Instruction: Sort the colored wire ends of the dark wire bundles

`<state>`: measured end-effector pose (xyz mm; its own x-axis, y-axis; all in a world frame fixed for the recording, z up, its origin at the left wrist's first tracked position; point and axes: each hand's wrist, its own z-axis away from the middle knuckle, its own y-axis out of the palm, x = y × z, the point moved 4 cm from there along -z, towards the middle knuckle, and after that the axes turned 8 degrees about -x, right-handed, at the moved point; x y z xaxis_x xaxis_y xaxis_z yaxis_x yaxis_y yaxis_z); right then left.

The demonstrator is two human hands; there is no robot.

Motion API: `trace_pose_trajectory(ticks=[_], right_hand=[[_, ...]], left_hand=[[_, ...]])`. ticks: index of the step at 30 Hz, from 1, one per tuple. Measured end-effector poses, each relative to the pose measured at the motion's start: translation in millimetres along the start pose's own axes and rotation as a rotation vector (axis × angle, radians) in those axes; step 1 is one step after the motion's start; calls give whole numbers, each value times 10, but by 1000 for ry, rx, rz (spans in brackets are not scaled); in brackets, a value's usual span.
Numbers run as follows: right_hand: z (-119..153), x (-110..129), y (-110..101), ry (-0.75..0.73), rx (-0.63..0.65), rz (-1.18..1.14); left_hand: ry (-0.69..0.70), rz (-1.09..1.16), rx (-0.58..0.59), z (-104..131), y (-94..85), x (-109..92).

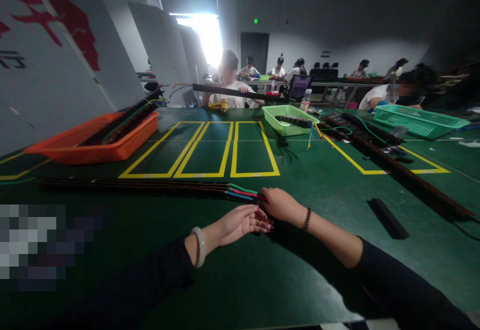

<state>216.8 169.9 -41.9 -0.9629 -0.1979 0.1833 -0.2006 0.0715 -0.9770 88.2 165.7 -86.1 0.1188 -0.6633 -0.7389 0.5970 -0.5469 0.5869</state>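
A long dark wire bundle (150,188) lies across the green table, with green, red and blue wire ends (242,193) coming out at its right end. My right hand (281,204), with a dark beaded bracelet, is closed around the tips of these wires. Just below it is my left hand (240,224), palm turned up and fingers apart, a pale bangle on the wrist. Its fingertips are close beside the right hand; whether they touch the wires cannot be told.
An orange basket (131,142) holding dark bundles stands at left. Yellow taped frames (255,174) mark the table. Beyond are a light green basket (287,129) and a teal basket (416,125). More bundles (405,172) and a black block (387,218) lie at right. A person opposite holds a bundle.
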Motion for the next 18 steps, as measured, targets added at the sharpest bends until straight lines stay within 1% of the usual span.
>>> trace_pose_trajectory(ticks=[2, 3, 7, 8, 10, 14, 16, 18], right_hand=[[-4, -15, -11, 25, 9, -41], [-12, -30, -11, 35, 37, -93], [-48, -106, 11, 86, 248, -452], [-55, -124, 11, 101, 280, -535], [-69, -154, 5, 121, 294, -646], [-76, -170, 8, 128, 267, -689], [-72, -155, -1, 115, 246, -632], [-61, -128, -40, 91, 190, -506]], left_hand=[[-7, 1, 4, -10, -17, 5], [-10, 8, 7, -14, -21, 4], [-31, 42, 18, -23, -21, -3], [-39, 52, 21, -25, -18, -3], [-47, 81, 19, -27, -13, -7], [-59, 127, -27, -28, -3, -15], [-54, 132, -34, -25, 10, -22], [-36, 138, -31, -21, 20, -33]])
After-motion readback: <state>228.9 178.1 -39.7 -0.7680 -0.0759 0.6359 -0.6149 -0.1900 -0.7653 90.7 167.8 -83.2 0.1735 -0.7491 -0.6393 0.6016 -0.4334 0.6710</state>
